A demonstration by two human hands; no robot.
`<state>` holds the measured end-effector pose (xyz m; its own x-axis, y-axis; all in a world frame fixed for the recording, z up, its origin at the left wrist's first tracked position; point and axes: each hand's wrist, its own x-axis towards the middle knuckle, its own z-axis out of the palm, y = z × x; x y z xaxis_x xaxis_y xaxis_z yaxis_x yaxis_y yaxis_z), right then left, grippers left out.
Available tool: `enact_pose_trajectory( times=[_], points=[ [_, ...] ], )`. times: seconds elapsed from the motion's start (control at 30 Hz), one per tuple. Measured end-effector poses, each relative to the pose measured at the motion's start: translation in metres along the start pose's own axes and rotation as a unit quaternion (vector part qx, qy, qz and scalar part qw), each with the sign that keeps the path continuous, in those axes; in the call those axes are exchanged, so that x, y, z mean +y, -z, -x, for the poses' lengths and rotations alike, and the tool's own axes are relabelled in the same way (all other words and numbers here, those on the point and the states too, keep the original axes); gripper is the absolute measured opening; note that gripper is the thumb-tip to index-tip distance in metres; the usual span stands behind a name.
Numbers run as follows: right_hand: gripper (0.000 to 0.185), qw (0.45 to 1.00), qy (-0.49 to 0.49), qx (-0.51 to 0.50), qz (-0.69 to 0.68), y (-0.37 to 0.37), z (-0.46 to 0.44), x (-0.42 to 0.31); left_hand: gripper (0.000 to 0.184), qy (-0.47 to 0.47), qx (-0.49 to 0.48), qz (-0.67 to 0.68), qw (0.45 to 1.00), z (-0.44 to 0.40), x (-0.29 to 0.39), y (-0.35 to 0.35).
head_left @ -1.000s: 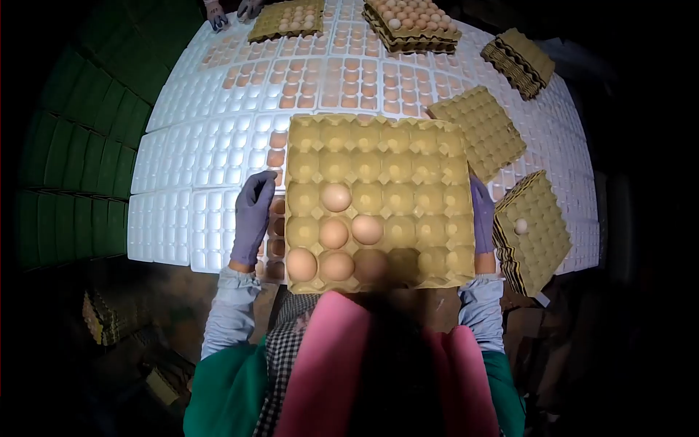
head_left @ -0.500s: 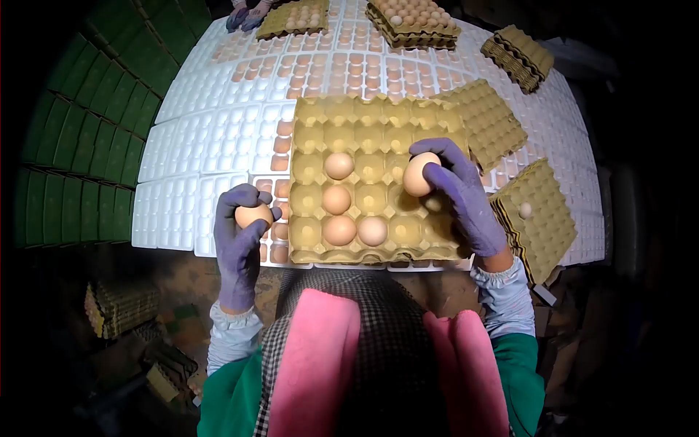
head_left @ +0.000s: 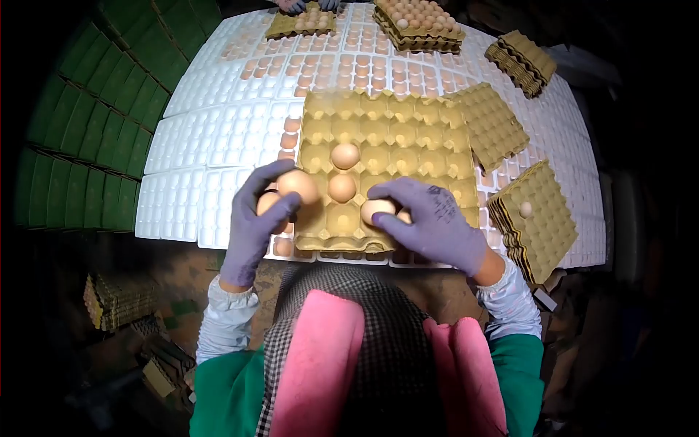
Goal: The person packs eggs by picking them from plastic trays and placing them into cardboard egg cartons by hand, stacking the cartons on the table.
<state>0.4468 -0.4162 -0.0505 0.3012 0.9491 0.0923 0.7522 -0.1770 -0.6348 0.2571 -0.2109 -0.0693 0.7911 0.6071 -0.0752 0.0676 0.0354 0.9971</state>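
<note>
My gloved left hand [head_left: 255, 218] is closed around two brown eggs at the left edge of the pulp egg tray [head_left: 408, 135]. One egg [head_left: 298, 187] sits between thumb and fingertips; the other [head_left: 269, 207] lies deeper in the palm. Over the tray's near side, my gloved right hand [head_left: 437, 222] has its thumb and fingers around a paler egg [head_left: 378, 213]. Part of another egg [head_left: 404, 216] shows beneath that palm. Two eggs stand in the tray's left part, an upper egg [head_left: 345, 155] and a lower egg [head_left: 341, 187].
White plastic egg trays [head_left: 218, 120] cover the table, several holding eggs. Pulp trays [head_left: 488, 124] lie to the right, including a stack with a single egg [head_left: 526, 210]. A full egg stack [head_left: 419, 25] stands at the back. Another person's gloved hands [head_left: 309, 6] touch a far tray. Green crates [head_left: 87, 109] stand left.
My left hand moved right and up, and now holds a second egg; the near-left egg has left its tray cell. My right hand came down and left onto the near egg. The tray shifted slightly.
</note>
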Motion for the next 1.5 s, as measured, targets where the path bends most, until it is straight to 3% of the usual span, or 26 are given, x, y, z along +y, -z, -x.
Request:
enact_pose_trajectory(
  times=[0.03,0.07,0.1,0.13,0.2,0.27,0.3,0.33,0.37,0.43,0.47,0.53,0.6,0.67,0.77,0.8,0.87,0.93,1.0,1.13,1.2,1.23,1.27,1.33,1.4,1.5],
  points=[
    [0.036,0.960,-0.142,-0.025,-0.239,0.015,0.001,0.002,0.049,-0.015,0.011,0.058,0.998,-0.007,0.002,0.007],
    [0.038,0.905,-0.144,0.068,-0.395,0.015,0.003,0.017,0.051,-0.030,0.025,0.119,0.992,-0.016,0.003,0.010],
    [0.040,0.828,-0.151,0.118,-0.527,0.018,0.003,0.036,0.052,-0.013,-0.024,-0.040,0.999,-0.022,0.015,0.012],
    [0.042,0.729,-0.155,0.162,-0.647,0.023,-0.002,0.043,0.055,-0.193,-0.090,-0.234,0.949,-0.034,0.017,0.004],
    [0.044,0.703,-0.160,0.155,-0.675,0.032,-0.016,0.036,0.054,-0.199,-0.137,-0.541,0.806,-0.035,0.034,-0.026],
    [0.037,0.835,-0.156,0.114,-0.514,0.029,-0.040,0.021,0.052,-0.149,-0.168,-0.663,0.714,-0.039,0.036,-0.056],
    [0.038,0.946,-0.068,0.114,-0.295,0.026,-0.052,0.020,0.045,-0.162,-0.175,-0.647,0.724,-0.042,0.033,-0.055],
    [0.039,0.993,0.028,0.104,-0.058,0.022,-0.062,0.019,0.045,-0.154,-0.172,-0.648,0.726,-0.045,0.034,-0.046],
    [0.039,0.993,0.034,0.094,-0.064,0.015,-0.068,0.015,0.041,-0.164,-0.168,-0.532,0.814,-0.047,0.036,-0.031],
    [0.041,0.975,0.000,0.065,0.211,-0.002,-0.080,0.004,0.035,-0.176,-0.122,-0.282,0.935,-0.048,0.030,0.012],
    [0.041,0.978,0.003,0.062,0.201,-0.009,-0.085,-0.003,0.043,-0.126,-0.066,-0.172,0.975,-0.044,0.027,0.039],
    [0.039,0.944,-0.077,-0.016,0.321,-0.017,-0.090,-0.016,0.042,-0.062,0.073,-0.120,0.988,-0.030,0.016,0.095],
    [0.038,0.941,-0.083,-0.007,0.328,-0.016,-0.093,-0.022,0.041,0.003,0.099,-0.194,0.976,-0.014,-0.017,0.146],
    [0.036,0.966,-0.106,0.020,0.234,-0.009,-0.093,-0.018,0.046,0.011,0.066,-0.397,0.915,0.005,-0.070,0.178],
    [0.039,0.976,-0.178,0.111,0.064,-0.006,-0.088,-0.054,0.047,0.103,-0.006,-0.536,0.838,0.025,-0.145,0.191],
    [0.041,0.979,-0.124,0.161,0.031,-0.020,-0.084,-0.066,0.044,0.125,-0.030,-0.553,0.823,0.025,-0.165,0.191],
    [0.044,0.985,-0.116,0.123,-0.047,-0.058,-0.092,-0.123,0.039,0.078,-0.020,-0.566,0.821,0.028,-0.207,0.199],
    [0.048,0.997,-0.066,-0.012,-0.037,-0.109,-0.113,-0.145,0.037,0.052,-0.013,-0.543,0.838,0.027,-0.216,0.209],
    [0.045,0.996,-0.040,-0.076,-0.014,-0.181,-0.141,-0.139,0.036,0.027,0.003,-0.519,0.854,0.028,-0.220,0.218],
    [0.040,0.971,-0.139,-0.147,0.127,-0.328,-0.188,-0.078,0.037,0.046,-0.109,-0.475,0.872,0.022,-0.214,0.240],
    [0.040,0.964,-0.167,-0.159,0.132,-0.342,-0.197,-0.074,0.037,-0.029,-0.058,-0.381,0.922,0.017,-0.219,0.252],
    [0.040,0.958,-0.186,-0.171,0.137,-0.344,-0.203,-0.073,0.036,-0.139,-0.033,-0.355,0.924,0.010,-0.220,0.255],
    [0.040,0.956,-0.195,-0.170,0.140,-0.346,-0.206,-0.072,0.036,-0.142,-0.040,-0.349,0.926,0.003,-0.221,0.254],
    [0.039,0.972,-0.193,-0.100,0.087,-0.340,-0.216,-0.082,0.032,-0.165,0.062,-0.301,0.937,-0.013,-0.228,0.248],
    [0.043,0.974,-0.178,-0.089,0.108,-0.362,-0.226,-0.062,0.032,-0.168,0.042,-0.361,0.916,-0.024,-0.246,0.242],
    [0.049,0.954,-0.178,-0.172,0.171,-0.358,-0.251,-0.067,0.037,-0.200,-0.030,-0.514,0.834,-0.029,-0.252,0.239]
  ],
)
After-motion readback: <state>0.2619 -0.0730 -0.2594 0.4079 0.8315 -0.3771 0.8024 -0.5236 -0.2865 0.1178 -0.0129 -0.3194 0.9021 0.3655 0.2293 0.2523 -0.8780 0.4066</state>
